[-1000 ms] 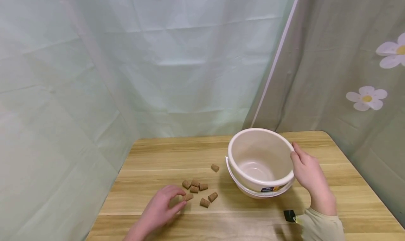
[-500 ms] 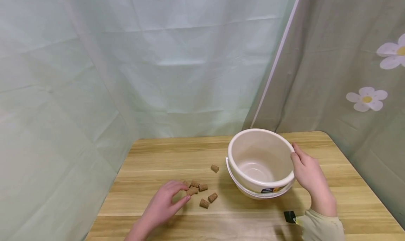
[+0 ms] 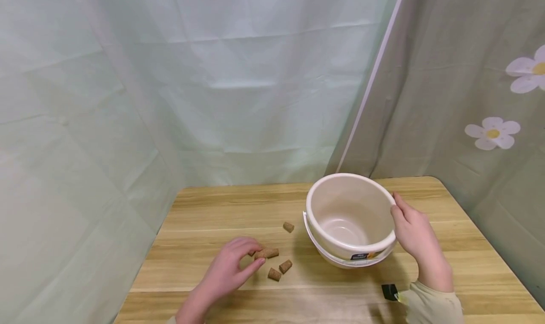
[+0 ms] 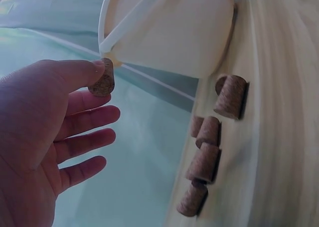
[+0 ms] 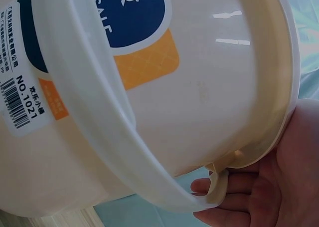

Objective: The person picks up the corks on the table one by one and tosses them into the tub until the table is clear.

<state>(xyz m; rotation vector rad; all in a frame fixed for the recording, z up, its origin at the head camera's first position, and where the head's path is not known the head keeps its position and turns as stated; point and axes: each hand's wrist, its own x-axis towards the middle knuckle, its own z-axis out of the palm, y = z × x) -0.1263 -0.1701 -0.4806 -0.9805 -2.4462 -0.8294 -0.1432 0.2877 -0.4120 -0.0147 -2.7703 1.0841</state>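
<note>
My left hand (image 3: 232,267) pinches a small cork (image 4: 103,80) between thumb and index finger, just above the table, while its other fingers are spread. Several more corks lie close by on the wood, among them one cork (image 3: 285,266) and its neighbour (image 3: 274,274) to the right of the fingertips. A lone cork (image 3: 288,226) sits farther back. At the right, a cream plastic bucket (image 3: 349,198) has its mouth facing up toward me. My right hand (image 3: 415,232) grips its right rim, with fingers behind the handle joint in the right wrist view.
The white bucket handle (image 5: 107,122) hangs down across the labelled front. A small black object (image 3: 389,292) is beside the right sleeve (image 3: 432,302). Curtains (image 3: 255,101) rise right behind and beside the wooden table (image 3: 204,210).
My left hand has moved slightly right and away from me with the pinched cork, over the cluster of corks. The right hand and bucket have stayed put.
</note>
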